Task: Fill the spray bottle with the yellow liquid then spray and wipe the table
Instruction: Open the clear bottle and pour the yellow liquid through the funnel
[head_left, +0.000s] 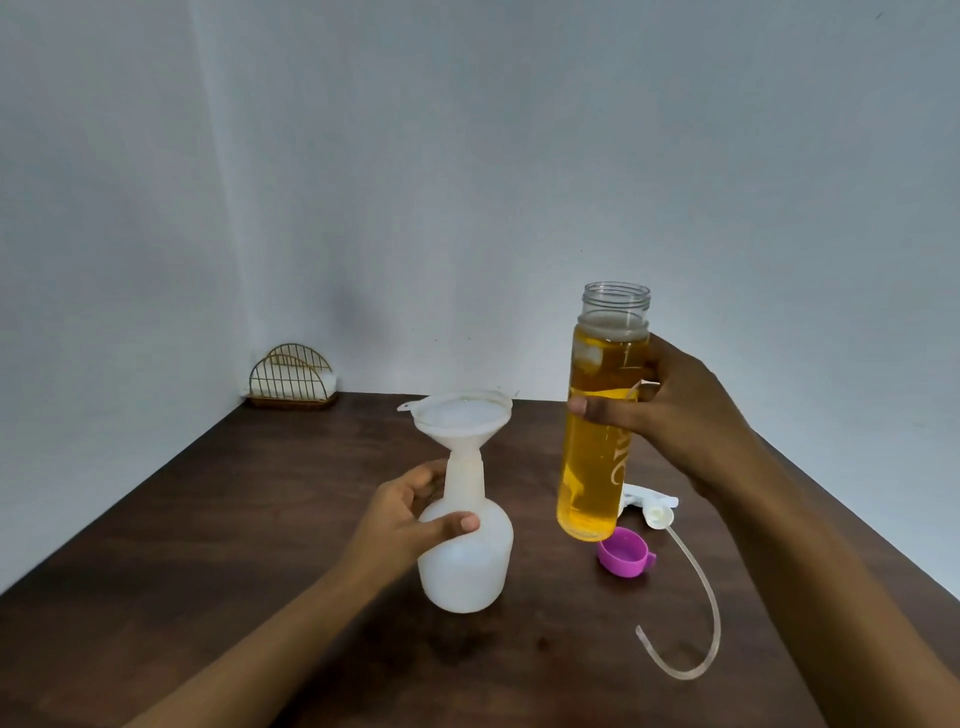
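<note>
A white translucent spray bottle (467, 561) stands upright on the dark wooden table (208, 519) with a white funnel (460, 413) seated in its neck. My left hand (415, 514) grips the bottle around its shoulder. My right hand (670, 410) holds a tall clear bottle of yellow liquid (597, 431) upright in the air, to the right of the funnel and slightly above it. Its mouth is uncapped and the liquid reaches nearly to the neck. The spray bottle looks empty.
A purple cap (623, 558) lies on the table below the raised bottle. The white spray head (649, 506) with its long curved dip tube (696, 629) lies to the right. A gold wire napkin holder (291, 376) stands in the back left corner against the wall.
</note>
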